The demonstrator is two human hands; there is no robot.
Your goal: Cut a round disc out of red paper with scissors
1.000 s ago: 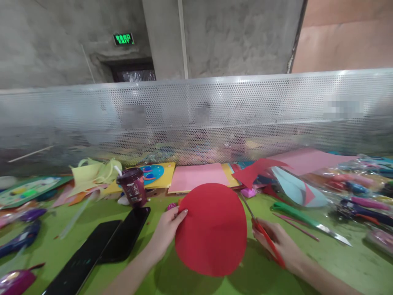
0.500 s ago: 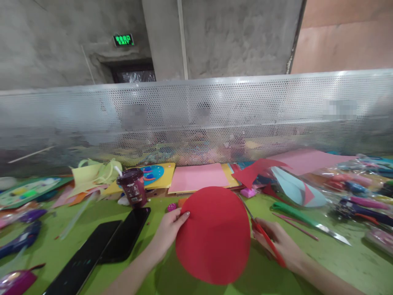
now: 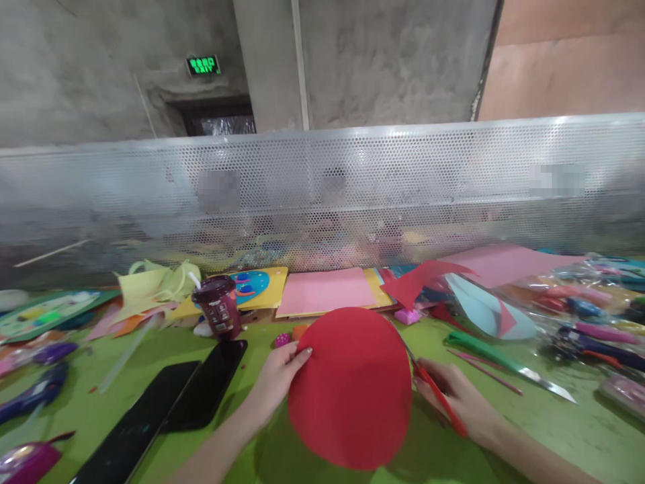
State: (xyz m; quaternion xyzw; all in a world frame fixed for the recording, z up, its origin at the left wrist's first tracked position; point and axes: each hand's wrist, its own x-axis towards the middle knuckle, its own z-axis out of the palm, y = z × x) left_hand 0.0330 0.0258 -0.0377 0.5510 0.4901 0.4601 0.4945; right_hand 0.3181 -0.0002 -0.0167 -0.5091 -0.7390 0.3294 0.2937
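Note:
A round sheet of red paper (image 3: 351, 390) is held up in front of me, above the green tabletop. My left hand (image 3: 282, 376) pinches its left edge, thumb on the near face and the other fingers partly behind it. My right hand (image 3: 448, 393) is closed around the red handles of a pair of scissors (image 3: 441, 396). Their blades point up and away along the paper's right edge; part of them is hidden by the paper, and I cannot tell whether they touch it.
Left of the paper lie two black phones (image 3: 207, 390), with a dark lidded cup (image 3: 219, 306) behind. A green-handled knife (image 3: 508, 363) with its blade out lies on the right. Pink paper (image 3: 327, 291) and red scraps (image 3: 418, 282) lie before a perforated metal screen (image 3: 282, 195).
Almost nothing differs. The red paper sits a touch lower, and both hands keep their grip in the same places.

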